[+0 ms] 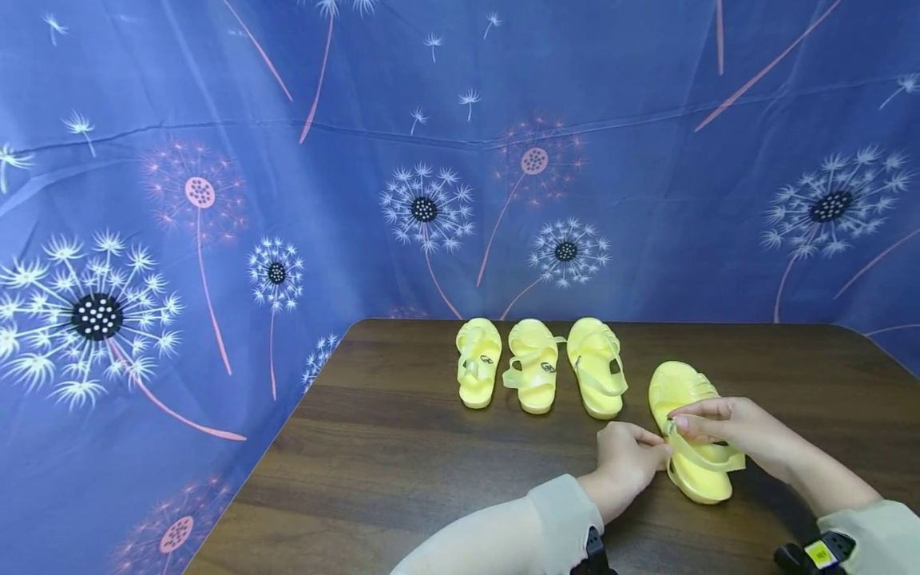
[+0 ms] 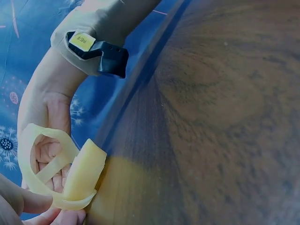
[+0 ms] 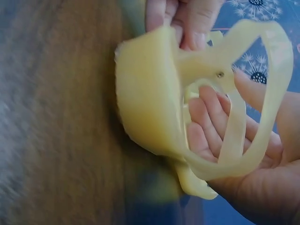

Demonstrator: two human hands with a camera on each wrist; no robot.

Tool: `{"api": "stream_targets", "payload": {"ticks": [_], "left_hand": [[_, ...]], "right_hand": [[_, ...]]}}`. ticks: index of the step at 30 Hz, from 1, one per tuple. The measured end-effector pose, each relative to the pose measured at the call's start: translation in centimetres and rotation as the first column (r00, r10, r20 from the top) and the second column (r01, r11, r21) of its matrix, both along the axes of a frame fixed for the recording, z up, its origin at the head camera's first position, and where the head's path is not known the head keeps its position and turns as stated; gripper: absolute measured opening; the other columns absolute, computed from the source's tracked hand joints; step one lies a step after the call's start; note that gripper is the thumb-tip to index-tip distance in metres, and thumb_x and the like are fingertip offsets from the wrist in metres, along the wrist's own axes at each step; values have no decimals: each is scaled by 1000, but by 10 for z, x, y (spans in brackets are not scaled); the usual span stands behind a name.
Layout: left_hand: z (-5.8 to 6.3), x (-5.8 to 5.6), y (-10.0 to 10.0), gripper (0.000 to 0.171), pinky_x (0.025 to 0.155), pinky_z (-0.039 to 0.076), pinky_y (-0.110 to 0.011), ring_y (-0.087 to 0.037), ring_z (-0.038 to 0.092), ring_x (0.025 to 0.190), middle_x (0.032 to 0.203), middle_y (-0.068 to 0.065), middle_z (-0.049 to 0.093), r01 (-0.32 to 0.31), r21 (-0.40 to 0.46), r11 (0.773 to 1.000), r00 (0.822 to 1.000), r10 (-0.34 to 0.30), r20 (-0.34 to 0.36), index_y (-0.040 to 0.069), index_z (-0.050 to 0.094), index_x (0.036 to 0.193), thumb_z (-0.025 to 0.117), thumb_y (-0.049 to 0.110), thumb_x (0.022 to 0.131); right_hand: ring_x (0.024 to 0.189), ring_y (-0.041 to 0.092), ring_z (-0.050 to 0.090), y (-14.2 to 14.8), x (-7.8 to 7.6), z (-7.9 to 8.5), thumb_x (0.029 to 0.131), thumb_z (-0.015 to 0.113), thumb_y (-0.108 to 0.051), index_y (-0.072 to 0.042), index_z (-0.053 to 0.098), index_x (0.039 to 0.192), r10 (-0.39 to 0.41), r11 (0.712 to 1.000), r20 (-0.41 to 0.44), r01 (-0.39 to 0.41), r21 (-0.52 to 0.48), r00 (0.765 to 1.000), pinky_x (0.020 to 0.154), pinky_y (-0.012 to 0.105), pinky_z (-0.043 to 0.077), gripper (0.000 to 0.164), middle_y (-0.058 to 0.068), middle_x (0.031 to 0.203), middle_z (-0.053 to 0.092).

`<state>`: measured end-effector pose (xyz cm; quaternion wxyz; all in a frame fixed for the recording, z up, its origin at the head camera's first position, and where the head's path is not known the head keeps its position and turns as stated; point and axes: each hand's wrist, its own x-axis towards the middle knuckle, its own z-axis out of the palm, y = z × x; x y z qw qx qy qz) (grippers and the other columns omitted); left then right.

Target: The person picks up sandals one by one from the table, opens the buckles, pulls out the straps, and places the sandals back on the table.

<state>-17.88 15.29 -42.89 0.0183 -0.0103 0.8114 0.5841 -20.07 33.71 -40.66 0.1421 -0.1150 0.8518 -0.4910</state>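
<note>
A pale yellow sandal [image 1: 672, 386] lies on the table at the right of the head view, toe pointing away. My left hand [image 1: 627, 465] pinches its left edge between thumb and fingers, beside the strap's base. From the other side my right hand [image 1: 740, 435] pinches the strap [image 1: 707, 458] near its left end. A small metal stud [image 3: 220, 74] shows on the strap in the right wrist view, close to the right thumb. The right fingers reach through the strap loop. In the left wrist view the sandal's heel [image 2: 86, 171] stands between both hands.
Three similar yellow sandals stand in a row toward the back of the table: one left [image 1: 478, 363], one middle [image 1: 533, 367], one right [image 1: 596, 367]. The brown wooden table [image 1: 374, 455] ends at a blue dandelion-print cloth [image 1: 345, 208].
</note>
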Motion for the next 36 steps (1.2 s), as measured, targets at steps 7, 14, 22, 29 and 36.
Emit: {"api": "stream_targets", "payload": {"ticks": [7, 14, 22, 29, 36], "left_hand": [[-2, -2, -1, 13, 45, 43, -12, -2, 60, 45, 53, 4, 66, -9, -2, 1000, 1000, 9, 3, 12, 76, 64, 81, 4, 73], [3, -3, -5, 14, 46, 36, -11, 6, 45, 47, 49, 9, 62, -1, -107, 994, 999, -4, -53, 15, 75, 59, 78, 6, 70], [3, -5, -6, 17, 40, 31, -13, 4, 38, 42, 46, 9, 59, 13, -94, 996, 998, -19, -63, 15, 73, 57, 75, 4, 70], [1, -3, -4, 16, 40, 32, -11, 6, 39, 39, 47, 7, 62, -2, -70, 998, 996, -4, -86, 16, 73, 60, 76, 6, 71], [2, -2, -5, 14, 43, 36, -11, 6, 41, 42, 49, 7, 63, -29, -23, 999, 996, 26, -90, 14, 73, 62, 75, 4, 72]], "right_hand": [[97, 13, 65, 5, -6, -5, 100, 52, -24, 9, 56, 125, 51, 999, 70, -50, -18, 996, 80, 29, 53, 42, -2, 110, 70], [101, 13, 63, 5, -5, -8, 100, 52, -22, 8, 59, 122, 70, 996, 56, -68, -52, 996, 82, 27, 52, 38, -7, 108, 70], [103, 4, 61, 9, -8, -7, 101, 50, -20, 4, 60, 120, 112, 991, 87, -105, -80, 990, 85, 22, 50, 32, -8, 111, 67], [104, 6, 62, 10, -9, -4, 101, 51, -20, 2, 60, 120, 129, 990, 102, -123, -71, 986, 86, 25, 50, 31, -4, 113, 66], [104, 5, 63, 9, -8, -1, 101, 50, -20, 5, 58, 121, 155, 987, 75, -151, -63, 985, 85, 24, 51, 33, 2, 114, 67]]}}
